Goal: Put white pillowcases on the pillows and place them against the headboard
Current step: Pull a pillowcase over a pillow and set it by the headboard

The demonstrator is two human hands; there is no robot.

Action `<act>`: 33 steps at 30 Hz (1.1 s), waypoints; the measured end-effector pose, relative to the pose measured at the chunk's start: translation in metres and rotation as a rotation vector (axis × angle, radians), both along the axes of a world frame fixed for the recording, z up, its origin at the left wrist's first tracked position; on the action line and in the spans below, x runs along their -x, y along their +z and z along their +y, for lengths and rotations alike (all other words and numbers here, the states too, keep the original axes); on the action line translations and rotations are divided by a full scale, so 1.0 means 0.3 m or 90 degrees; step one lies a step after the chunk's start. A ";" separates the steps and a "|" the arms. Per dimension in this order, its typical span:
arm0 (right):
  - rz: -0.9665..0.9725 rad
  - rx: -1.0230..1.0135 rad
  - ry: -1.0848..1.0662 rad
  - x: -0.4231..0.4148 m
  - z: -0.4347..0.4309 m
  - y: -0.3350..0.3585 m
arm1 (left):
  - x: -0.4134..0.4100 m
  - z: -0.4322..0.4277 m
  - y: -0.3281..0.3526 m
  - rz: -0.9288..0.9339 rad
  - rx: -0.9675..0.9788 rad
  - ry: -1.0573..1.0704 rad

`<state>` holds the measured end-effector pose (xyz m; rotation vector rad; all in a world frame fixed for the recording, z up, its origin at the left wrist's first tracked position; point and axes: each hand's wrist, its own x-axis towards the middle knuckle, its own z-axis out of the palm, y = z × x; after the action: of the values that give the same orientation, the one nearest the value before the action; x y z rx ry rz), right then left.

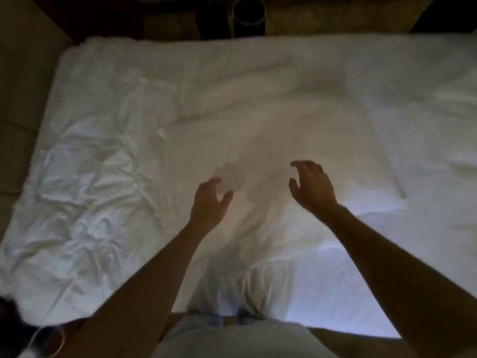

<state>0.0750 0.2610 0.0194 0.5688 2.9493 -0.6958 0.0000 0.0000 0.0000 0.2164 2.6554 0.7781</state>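
A white pillow point(271, 130) lies flat across the middle of the bed, its far end toward the top of the view and one corner at the right. My left hand point(210, 200) hovers over its near part with fingers spread and nothing in it. My right hand point(312, 188) hovers a little to the right, fingers curled apart, also holding nothing. A crumpled white cloth point(85, 192), pillowcase or sheet I cannot tell, lies bunched at the left of the bed. The picture is dim and blurred.
The bed's white sheet point(426, 125) extends to the right. A dark round container point(249, 16) stands past the far edge of the bed, by dark furniture. A beige padded surface point(20, 86) runs along the left side. A thin white cord point(46, 339) lies at the bottom left.
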 end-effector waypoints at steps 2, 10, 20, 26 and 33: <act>-0.035 -0.019 0.031 0.089 0.029 -0.031 | 0.078 0.084 -0.017 -0.003 0.017 -0.035; -0.244 -0.061 0.197 0.384 0.171 -0.138 | 0.414 0.296 -0.104 0.032 0.208 -0.165; -0.326 -0.018 0.249 0.743 0.315 -0.214 | 0.742 0.448 -0.205 -0.077 0.248 -0.220; -0.376 -0.076 0.296 0.856 0.327 -0.246 | 0.799 0.475 -0.221 -0.110 0.264 -0.251; -0.373 -0.047 0.293 0.733 0.310 -0.229 | 0.711 0.428 -0.154 -0.049 0.278 -0.297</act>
<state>-0.1449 0.3539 -0.0492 0.0579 2.4184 -0.3023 -0.2133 0.1285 -0.0462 0.6380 2.4752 0.0549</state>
